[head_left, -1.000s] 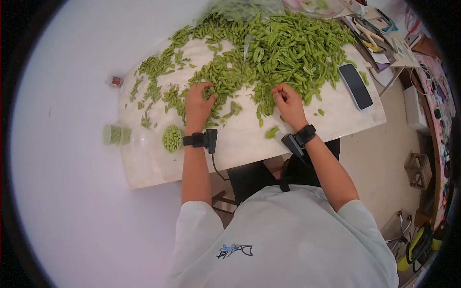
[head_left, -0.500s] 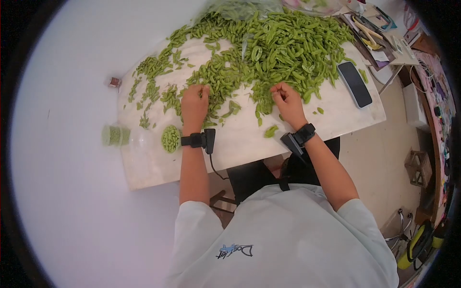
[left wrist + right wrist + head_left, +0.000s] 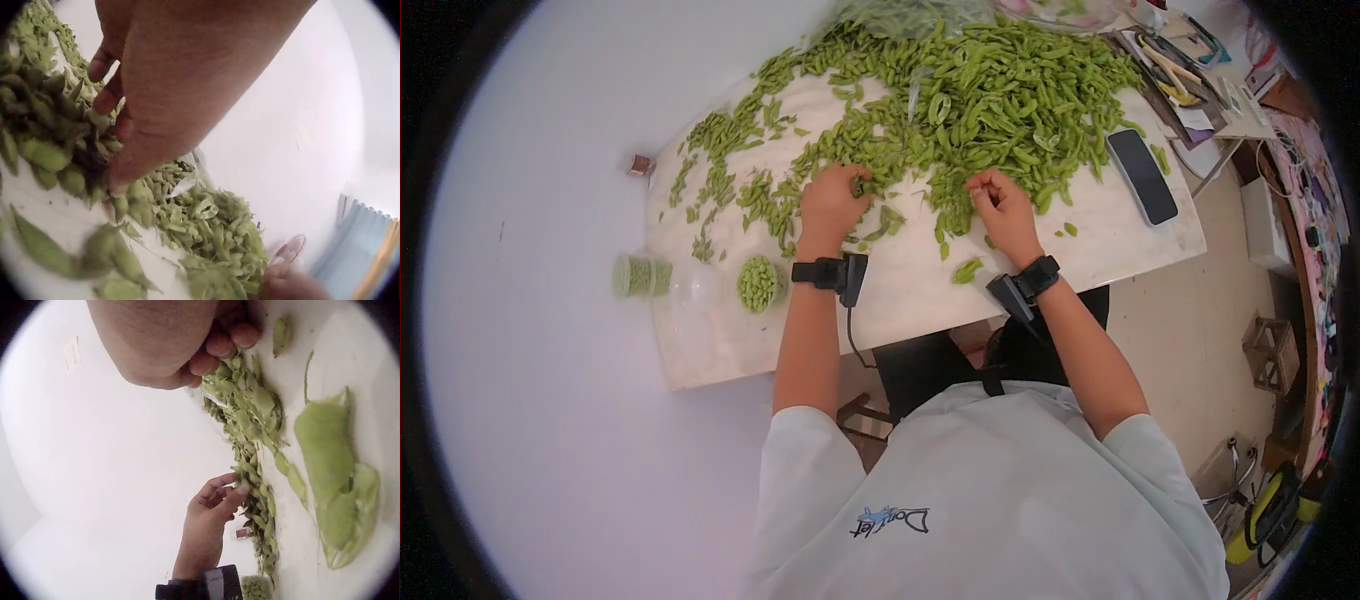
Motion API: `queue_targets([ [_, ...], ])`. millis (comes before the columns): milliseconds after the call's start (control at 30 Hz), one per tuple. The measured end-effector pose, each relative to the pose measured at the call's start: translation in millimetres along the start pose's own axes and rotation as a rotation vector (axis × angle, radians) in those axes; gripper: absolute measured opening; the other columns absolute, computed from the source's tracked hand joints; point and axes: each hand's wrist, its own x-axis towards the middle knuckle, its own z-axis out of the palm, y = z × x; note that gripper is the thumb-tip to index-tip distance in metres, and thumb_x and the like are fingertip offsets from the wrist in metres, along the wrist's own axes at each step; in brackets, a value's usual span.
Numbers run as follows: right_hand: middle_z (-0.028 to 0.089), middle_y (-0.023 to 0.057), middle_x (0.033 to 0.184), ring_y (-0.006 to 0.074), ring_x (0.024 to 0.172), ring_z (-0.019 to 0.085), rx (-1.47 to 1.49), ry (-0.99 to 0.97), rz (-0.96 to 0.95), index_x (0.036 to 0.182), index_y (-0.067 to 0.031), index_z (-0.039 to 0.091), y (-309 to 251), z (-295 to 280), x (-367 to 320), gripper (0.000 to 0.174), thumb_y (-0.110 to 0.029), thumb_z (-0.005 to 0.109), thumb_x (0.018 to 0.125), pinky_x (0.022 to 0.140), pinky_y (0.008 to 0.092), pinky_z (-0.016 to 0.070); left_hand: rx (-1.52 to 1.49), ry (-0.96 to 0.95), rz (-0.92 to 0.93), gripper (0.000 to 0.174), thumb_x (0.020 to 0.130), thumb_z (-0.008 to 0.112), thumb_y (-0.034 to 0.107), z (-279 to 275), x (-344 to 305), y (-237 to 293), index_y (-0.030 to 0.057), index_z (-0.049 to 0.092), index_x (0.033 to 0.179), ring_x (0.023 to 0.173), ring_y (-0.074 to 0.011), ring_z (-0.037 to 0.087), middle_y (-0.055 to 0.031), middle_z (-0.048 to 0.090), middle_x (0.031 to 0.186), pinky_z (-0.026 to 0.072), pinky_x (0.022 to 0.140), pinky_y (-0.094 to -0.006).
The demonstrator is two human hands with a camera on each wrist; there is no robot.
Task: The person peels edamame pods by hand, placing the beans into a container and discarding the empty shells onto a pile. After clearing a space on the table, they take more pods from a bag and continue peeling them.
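Currently, the reference point is the cup of shelled beans [image 3: 757,283], a clear-walled vessel filled with smooth, rounded green beans. Beyond it and to its right, green pods [image 3: 1010,100] form a broad heap on the pale, smooth table [image 3: 1090,240]. The pods are slender, pointed and bulged over the beans; in the left wrist view, some look darker and brownish. One small group of loose pods [image 3: 331,481] lies to the right of the cup, near my right hand [image 3: 1007,215]. The phone [image 3: 1142,178], a flat slab with rounded corners, lies well to the right of the cup. Left of the cup is a clear container of green contents [image 3: 640,277].

My left hand [image 3: 832,207], just beyond and right of the cup, is open: thumb and fingers stand apart, bent down among the pods and touching them. My right hand, farther right of the cup, has curled fingers with the thumb close to the forefinger. I cannot tell whether it grips a pod; its palm side is hidden. The left wrist view cuts it off at the lower border.

Compared with the earlier frame, my left hand sits farther right of the cup; my right hand holds nearly the same position.
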Motion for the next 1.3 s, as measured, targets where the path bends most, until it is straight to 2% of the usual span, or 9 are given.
queue_targets([
  [267,0.054,0.0041,0.065,0.0109,0.058,0.046,-0.002,0.007,0.006,0.098,-0.0025,0.059,-1.1,-1.7,-0.9,0.014,-0.013,0.055,0.090,0.056,0.0265,0.0393,-0.037,0.060,0.008,0.033,0.067,0.080,0.018,6.3,-9.7,-13.6,0.0070,0.064,0.095,0.075,-0.0298,0.059,-0.0122,0.062,0.084,0.0488,0.068,-0.0374],
  [367,0.053,0.0029,0.066,0.0097,0.059,0.046,0.037,-0.008,0.002,0.100,-0.0028,0.060,-0.2,-0.6,-0.5,0.016,-0.015,0.055,0.091,0.056,0.0262,0.0393,-0.012,0.046,0.013,0.025,0.073,0.078,0.012,-0.1,-14.9,-5.0,0.0041,0.062,0.092,0.072,-0.0229,0.059,-0.0092,0.062,0.082,0.0486,0.067,-0.0322],
  [467,0.055,0.0015,0.068,0.0087,0.061,0.047,0.068,-0.026,-0.017,0.103,-0.0031,0.060,3.8,-0.5,-1.1,0.019,-0.018,0.057,0.092,0.057,0.0254,0.0402,-0.569,0.039,-0.133,0.018,0.079,0.073,0.005,9.3,-19.6,7.1,0.0017,0.063,0.094,0.073,-0.0123,0.058,-0.0037,0.062,0.082,0.0479,0.067,-0.0257],
  [567,0.056,0.0006,0.071,0.0082,0.063,0.048,0.134,-0.103,0.007,0.105,-0.0033,0.060,-4.2,-1.4,-2.4,0.022,-0.022,0.059,0.092,0.059,0.0249,0.0407,-0.898,0.001,-0.131,0.017,0.079,0.073,0.003,28.6,-24.9,30.7,0.0018,0.064,0.093,0.062,-0.0037,0.043,0.0026,0.059,0.075,0.0376,0.057,-0.0199],
  [667,0.056,0.0016,0.072,0.0086,0.065,0.048,0.206,-0.181,0.033,0.101,-0.0025,0.061,-12.4,-2.0,-6.2,0.024,-0.025,0.060,0.092,0.059,0.0253,0.0401,-0.984,-0.095,-0.100,0.021,0.078,0.073,0.000,54.4,-24.5,36.6,-0.0004,0.065,0.097,0.064,-0.0041,0.047,0.0022,0.060,0.077,0.0399,0.058,-0.0205],
  [767,0.048,-0.0024,0.071,0.0057,0.064,0.043,0.030,-0.261,-0.035,0.092,-0.0028,0.058,-7.6,-4.1,-5.5,0.021,-0.023,0.055,0.096,0.058,0.0221,0.0363,-1.029,-0.125,-0.092,0.019,0.081,0.071,0.000,67.2,-24.8,46.5,-0.0019,0.063,0.098,0.075,-0.0067,0.055,-0.0013,0.062,0.085,0.0473,0.069,-0.0209],
  [900,0.048,-0.0027,0.065,0.0056,0.060,0.043,0.093,-0.254,0.033,0.080,-0.0031,0.057,-3.6,-5.9,-5.1,0.027,-0.025,0.056,0.096,0.056,0.0226,0.0364,-1.092,-0.159,-0.058,0.021,0.080,0.071,-0.001,78.2,-24.5,53.0,-0.0017,0.065,0.100,0.072,-0.0069,0.056,-0.0016,0.064,0.085,0.0466,0.066,-0.0208],
  [1000,0.044,-0.0009,0.059,0.0089,0.057,0.038,0.072,-0.222,0.018,0.074,-0.0009,0.054,-6.5,-6.8,-4.7,0.031,-0.026,0.059,0.093,0.054,0.0265,0.0349,-1.158,-0.170,-0.030,0.023,0.078,0.073,0.000,90.0,-26.2,53.5,-0.0002,0.067,0.101,0.067,-0.0061,0.055,0.0003,0.064,0.081,0.0444,0.061,-0.0205],
  [1300,0.044,-0.0024,0.063,0.0071,0.060,0.038,0.136,-0.222,0.034,0.076,-0.0015,0.054,-12.6,-7.4,-6.0,0.031,-0.026,0.058,0.094,0.054,0.0254,0.0338,-1.239,-0.053,-0.039,0.024,0.081,0.070,-0.001,84.4,-32.1,56.1,-0.0010,0.066,0.104,0.072,-0.0065,0.057,-0.0013,0.065,0.084,0.0465,0.066,-0.0212],
])
